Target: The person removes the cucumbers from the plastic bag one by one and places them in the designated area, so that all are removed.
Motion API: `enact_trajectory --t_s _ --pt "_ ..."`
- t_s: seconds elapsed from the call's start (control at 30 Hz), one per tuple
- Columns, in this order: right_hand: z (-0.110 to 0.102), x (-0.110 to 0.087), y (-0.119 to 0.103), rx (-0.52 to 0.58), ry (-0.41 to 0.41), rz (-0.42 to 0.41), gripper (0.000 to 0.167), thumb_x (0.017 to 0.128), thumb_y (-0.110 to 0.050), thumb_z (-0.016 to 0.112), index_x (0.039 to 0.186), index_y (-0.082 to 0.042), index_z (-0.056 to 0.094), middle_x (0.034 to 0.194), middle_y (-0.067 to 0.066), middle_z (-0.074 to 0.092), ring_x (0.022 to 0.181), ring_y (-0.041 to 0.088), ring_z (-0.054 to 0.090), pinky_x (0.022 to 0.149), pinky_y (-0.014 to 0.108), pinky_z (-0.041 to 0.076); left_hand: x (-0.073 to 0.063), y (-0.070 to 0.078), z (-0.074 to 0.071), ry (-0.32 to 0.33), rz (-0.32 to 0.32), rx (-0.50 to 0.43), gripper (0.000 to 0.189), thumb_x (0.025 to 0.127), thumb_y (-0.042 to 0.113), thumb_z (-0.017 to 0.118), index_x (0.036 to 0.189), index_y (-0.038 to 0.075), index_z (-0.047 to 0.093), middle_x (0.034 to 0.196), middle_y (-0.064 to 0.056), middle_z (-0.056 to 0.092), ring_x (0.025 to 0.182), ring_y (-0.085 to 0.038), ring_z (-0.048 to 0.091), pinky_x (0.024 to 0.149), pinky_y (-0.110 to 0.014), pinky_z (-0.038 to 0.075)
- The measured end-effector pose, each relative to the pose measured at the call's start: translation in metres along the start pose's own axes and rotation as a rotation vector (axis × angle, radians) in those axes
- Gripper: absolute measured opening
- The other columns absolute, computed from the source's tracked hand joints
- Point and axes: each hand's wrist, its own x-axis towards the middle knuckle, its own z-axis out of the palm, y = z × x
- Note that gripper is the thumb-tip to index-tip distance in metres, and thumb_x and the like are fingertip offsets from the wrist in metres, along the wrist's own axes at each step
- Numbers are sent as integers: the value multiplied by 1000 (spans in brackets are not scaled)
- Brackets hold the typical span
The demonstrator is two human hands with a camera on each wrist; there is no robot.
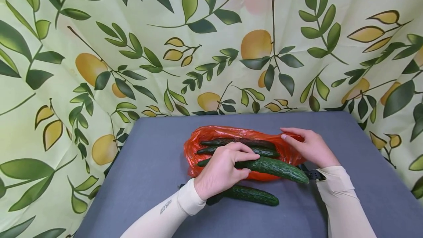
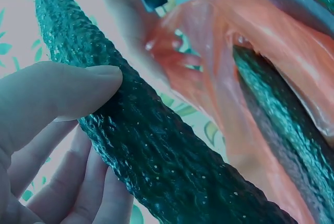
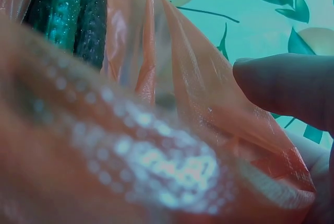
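Observation:
My left hand (image 1: 224,166) pinches a dark green, bumpy cucumber (image 1: 274,167) between thumb and fingers, above the front edge of a red plastic bag (image 1: 195,146). In the left wrist view the thumb lies across this cucumber (image 2: 151,130). A green tip (image 1: 203,163) shows just left of that hand. Two more cucumbers lie side by side in the bag, the rear one (image 1: 238,142) darker. My right hand (image 1: 310,146) is at the bag's right end, its fairly straight fingers touching the thin film. In the right wrist view, the thumb (image 3: 284,85) sits at the film's edge.
Another cucumber (image 1: 254,195) lies on the grey table (image 1: 158,150) in front of the bag, its left end hidden by my left wrist. A leaf-and-fruit patterned cloth (image 1: 211,65) hangs behind the table and along both sides.

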Motion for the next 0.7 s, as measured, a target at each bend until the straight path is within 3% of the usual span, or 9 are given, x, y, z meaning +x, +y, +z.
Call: enact_trajectory --t_s 0.27,0.47,0.7 --pt "1 1 1 -2 -7 0 56 108 -54 61 153 -21 64 136 21 74 107 27 74 80 37 56 -4 10 0 3 39 -62 44 90 5 85 131 19 80 125 7 75 120 -9 68 98 -21 55" --pt "2 1 1 29 -21 3 56 108 -52 61 154 -19 63 130 21 76 90 19 73 71 35 56 -13 13 2 -30 39 -23 47 89 5 84 132 21 80 124 10 74 117 -6 67 97 -16 53" --pt "1 0 1 38 -27 5 57 108 -52 62 154 -18 63 141 24 70 101 23 74 75 34 57 -30 11 6 -70 18 69 46 88 5 83 131 23 81 122 12 74 114 -5 66 98 -17 53"
